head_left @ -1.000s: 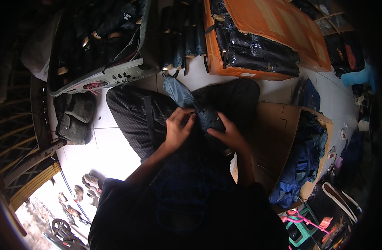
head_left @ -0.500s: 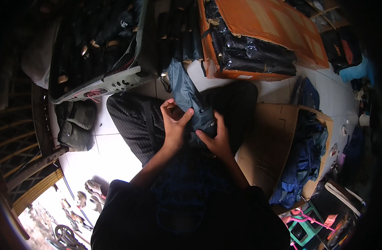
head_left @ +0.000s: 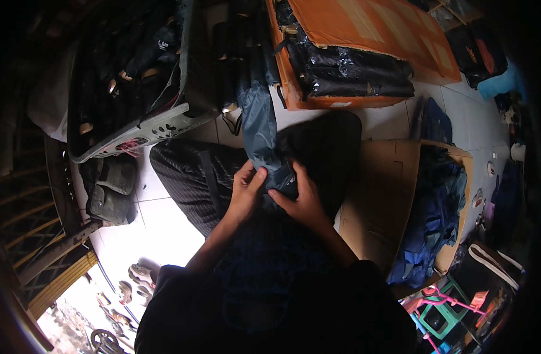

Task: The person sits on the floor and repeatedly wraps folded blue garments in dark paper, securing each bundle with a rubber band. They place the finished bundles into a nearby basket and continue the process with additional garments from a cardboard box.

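Over my lap, near the scene's centre, my left hand and right hand gripped the folded dark blue fabric bundle, fingers pinching its near end; its far end extended toward the orange box.

Blue-grey cloth, pinstriped dk trousers, orange box.
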`<state>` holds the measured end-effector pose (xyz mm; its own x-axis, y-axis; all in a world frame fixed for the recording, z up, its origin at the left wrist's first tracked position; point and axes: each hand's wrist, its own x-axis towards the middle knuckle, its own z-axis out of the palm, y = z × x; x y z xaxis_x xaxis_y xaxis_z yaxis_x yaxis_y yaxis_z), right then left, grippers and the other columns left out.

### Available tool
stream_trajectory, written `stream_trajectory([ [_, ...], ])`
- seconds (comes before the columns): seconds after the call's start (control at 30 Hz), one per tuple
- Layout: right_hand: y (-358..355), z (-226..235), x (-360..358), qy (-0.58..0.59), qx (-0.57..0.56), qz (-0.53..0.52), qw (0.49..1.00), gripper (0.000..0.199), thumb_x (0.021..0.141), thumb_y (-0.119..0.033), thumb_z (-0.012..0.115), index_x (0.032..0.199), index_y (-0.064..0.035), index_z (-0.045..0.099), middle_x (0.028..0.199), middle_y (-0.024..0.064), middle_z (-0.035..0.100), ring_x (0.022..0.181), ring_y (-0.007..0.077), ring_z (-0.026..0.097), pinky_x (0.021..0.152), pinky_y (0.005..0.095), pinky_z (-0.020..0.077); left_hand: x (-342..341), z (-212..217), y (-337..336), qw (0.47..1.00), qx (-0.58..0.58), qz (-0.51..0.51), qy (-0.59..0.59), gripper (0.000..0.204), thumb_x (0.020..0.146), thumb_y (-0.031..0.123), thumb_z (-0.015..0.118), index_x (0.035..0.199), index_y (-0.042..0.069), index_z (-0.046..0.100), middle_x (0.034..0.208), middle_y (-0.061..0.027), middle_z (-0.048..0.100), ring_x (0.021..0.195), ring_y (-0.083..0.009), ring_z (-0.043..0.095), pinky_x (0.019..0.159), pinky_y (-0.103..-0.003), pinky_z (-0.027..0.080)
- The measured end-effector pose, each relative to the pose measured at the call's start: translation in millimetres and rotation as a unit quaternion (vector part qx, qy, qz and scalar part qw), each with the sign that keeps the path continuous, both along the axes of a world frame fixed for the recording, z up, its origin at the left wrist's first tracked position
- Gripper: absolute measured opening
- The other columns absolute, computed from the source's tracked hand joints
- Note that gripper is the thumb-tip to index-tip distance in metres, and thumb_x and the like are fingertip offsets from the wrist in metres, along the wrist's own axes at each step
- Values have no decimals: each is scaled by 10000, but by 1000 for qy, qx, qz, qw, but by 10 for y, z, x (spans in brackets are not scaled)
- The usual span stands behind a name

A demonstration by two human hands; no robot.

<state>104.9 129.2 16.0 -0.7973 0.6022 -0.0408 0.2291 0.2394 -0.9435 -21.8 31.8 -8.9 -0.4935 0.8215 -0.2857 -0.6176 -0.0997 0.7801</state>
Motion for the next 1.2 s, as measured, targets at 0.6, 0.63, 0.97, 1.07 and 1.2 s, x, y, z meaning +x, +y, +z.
stream_trajectory([
  [0.6,-146,2,260,-10,90,-50,995,486,867,-89,533,1313,67,421,1351,217,388,1246,355,421,1051,395,329,122,-124,64,995,-81,-49,-29,242,922,185,605,1086,11,570,1008,-46,621,921,-93,560,839,-243,440],
  [0.63,-158,-14,293,-14,99,-52,994,492,867,-88,537,1316,68,411,1347,224,389,1240,360,429,1045,395,338,132,-121,62,993,-93,-63,-26,223,919,179,609,1064,14,575,988,-41,622,909,-89,560,829,-240,443],
  [0.97,-141,-10,536,-13,-18,-122,992,317,856,-36,583,1171,-8,568,1252,128,514,1156,270,540,902,318,476,143,-146,58,980,-120,-135,86,211,874,184,673,983,27,584,904,-33,636,855,-78,569,785,-235,455],
  [1.07,-163,-55,553,1,-94,-151,984,312,844,-21,614,1154,-17,575,1249,107,511,1134,220,554,859,279,493,159,-110,52,972,-129,-149,124,199,863,174,682,943,32,569,911,-39,637,853,-85,571,778,-242,459],
  [1.2,-199,-116,589,1,-88,-146,985,305,851,-34,628,1150,-27,571,1235,88,510,1117,207,561,863,278,485,186,-132,-15,956,-164,-146,193,209,856,174,687,909,35,541,887,-40,619,841,-97,566,760,-262,456],
])
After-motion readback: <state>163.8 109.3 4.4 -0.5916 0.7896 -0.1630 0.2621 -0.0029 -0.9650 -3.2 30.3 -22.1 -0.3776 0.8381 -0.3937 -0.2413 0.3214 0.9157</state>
